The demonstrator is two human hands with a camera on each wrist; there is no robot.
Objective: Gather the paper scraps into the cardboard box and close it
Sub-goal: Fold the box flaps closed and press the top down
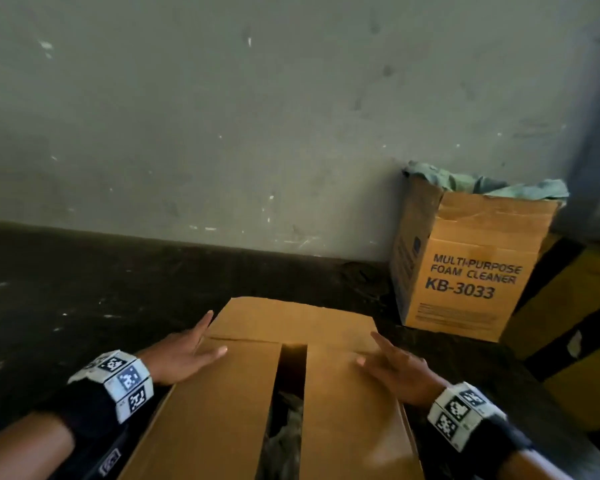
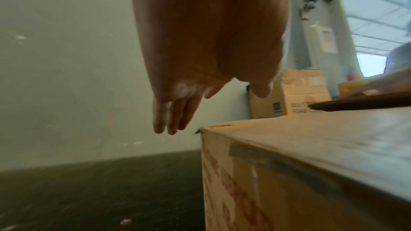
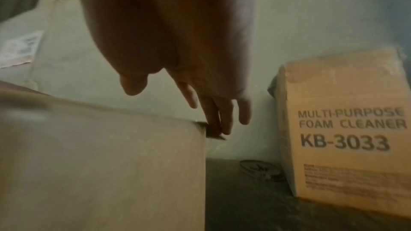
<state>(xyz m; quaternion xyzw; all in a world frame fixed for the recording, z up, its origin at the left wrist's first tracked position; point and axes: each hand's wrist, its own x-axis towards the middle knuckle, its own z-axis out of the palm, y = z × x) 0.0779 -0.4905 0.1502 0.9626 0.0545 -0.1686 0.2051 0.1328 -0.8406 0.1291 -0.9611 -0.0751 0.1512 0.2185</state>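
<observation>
The cardboard box stands on the floor right in front of me, its two long top flaps folded down. A narrow dark gap between the flaps shows crumpled paper scraps inside. My left hand lies flat with straight fingers along the left far edge of the box top. My right hand lies flat on the right flap near its far corner. In the left wrist view my left hand hovers with straight fingers just beyond the box corner. In the right wrist view my right hand reaches the far corner of the box.
A second cardboard box printed "MULTI-PURPOSE FOAM CLEANER KB-3033" stands at the right against the grey wall, green material bulging from its top. A yellow and black striped barrier is at the far right. The floor is dark.
</observation>
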